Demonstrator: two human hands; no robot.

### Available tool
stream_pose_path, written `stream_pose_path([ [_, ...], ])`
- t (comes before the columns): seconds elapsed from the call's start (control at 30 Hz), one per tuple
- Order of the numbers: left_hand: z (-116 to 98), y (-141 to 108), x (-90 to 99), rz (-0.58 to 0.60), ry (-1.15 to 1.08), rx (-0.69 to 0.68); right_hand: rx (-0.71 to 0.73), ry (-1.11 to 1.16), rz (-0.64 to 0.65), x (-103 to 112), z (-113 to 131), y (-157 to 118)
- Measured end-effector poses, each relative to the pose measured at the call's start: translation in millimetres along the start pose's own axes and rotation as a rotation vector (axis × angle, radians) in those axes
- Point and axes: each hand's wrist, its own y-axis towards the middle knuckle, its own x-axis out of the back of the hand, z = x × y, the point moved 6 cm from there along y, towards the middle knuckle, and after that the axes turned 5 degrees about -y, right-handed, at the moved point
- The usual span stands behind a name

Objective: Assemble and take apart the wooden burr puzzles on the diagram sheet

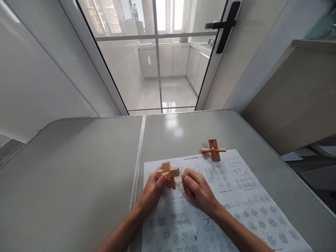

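A light wooden interlocking burr puzzle [167, 171] with crossing bars is gripped in my left hand [153, 187], the thumb pressed on its front. Close to its right side is my right hand [196, 187], curled into a fist with a small gap to the puzzle. Whether anything is inside those curled fingers is hidden. Both hands are above a large printed sheet [181, 203] covered with small puzzle diagrams. Beyond my right hand, a second wooden puzzle [214, 150], reddish-brown with a flat plate and a crossing rod, stands at the sheet's top edge.
The sheet lies on a grey table [105, 168] with a pale seam strip [139, 150] running front to back. Past the far edge stands a glazed door [157, 70] with a black handle [225, 26]. A brownish panel [294, 94] rises at the right.
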Motion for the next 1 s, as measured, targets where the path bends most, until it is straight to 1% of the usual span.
stream_pose_path([
  [0.07,-3,-1,-5.6,0.026,0.035,0.038,0.014,-0.033,-0.029,2,1,0],
  [0.2,-3,-1,-14.3,0.082,0.009,0.071,0.107,-0.205,-0.05,2,7,-2],
  [0.33,1,0,-12.8,0.096,0.039,0.065,0.184,-0.291,-0.069,1,15,-4],
  [0.47,-3,0,-11.2,0.106,0.088,0.052,0.24,-0.358,-0.066,0,21,-6],
  [0.73,-10,1,-11.8,0.102,0.145,0.024,0.33,-0.477,-0.07,-1,19,-8],
  [0.87,-7,1,-11.8,0.129,0.127,0.04,0.405,-0.555,-0.069,-2,23,-11],
  [1.0,-6,-1,-10.9,0.121,0.092,0.046,0.478,-0.622,-0.074,-2,31,-13],
])
